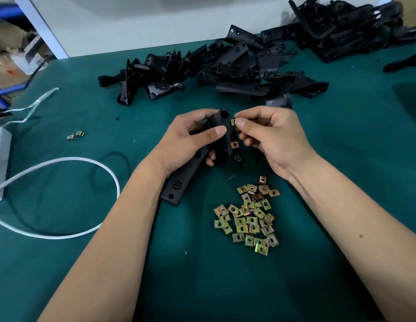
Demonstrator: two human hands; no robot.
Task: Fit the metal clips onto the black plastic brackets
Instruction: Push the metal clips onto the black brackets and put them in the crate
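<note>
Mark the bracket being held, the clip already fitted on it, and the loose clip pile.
held bracket (179, 185): head view, lower flat end.
fitted clip (234, 144): head view, its face.
loose clip pile (249, 219): head view, pile centre.

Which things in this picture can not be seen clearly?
Head view only:
- Clip at the right hand: thumb covers most of it; seating unclear.
- Bracket middle: hidden under the left hand.
- Far bracket pile: blurred, cut off by the edge.

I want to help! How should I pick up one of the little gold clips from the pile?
Take a clip at the pile's edge, like the near one. They lie flat on the green mat, so come from above and pinch two opposite edges, probably easiest with thumb and fingertip.
</note>
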